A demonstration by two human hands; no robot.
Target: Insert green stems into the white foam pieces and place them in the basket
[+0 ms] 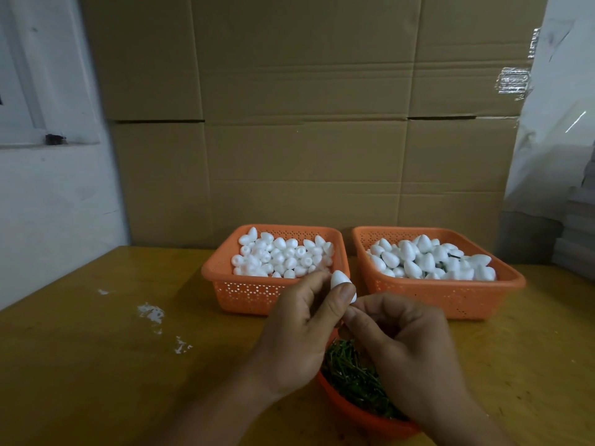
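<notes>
The left hand (299, 329) pinches a smooth, egg-shaped white foam piece (342, 282) between thumb and fingers, above the near orange bowl (354, 410) of thin green stems (354, 378). The right hand (405, 346) curls its fingertips tight at the piece's lower end (what they pinch is hidden). Behind stand two perforated orange plastic baskets: the left basket (244, 292) holds bare foam pieces, the right basket (450, 299) stemmed ones. The glossy yellow table (96, 365) lies open to the left, bar white crumbs (151, 312).
</notes>
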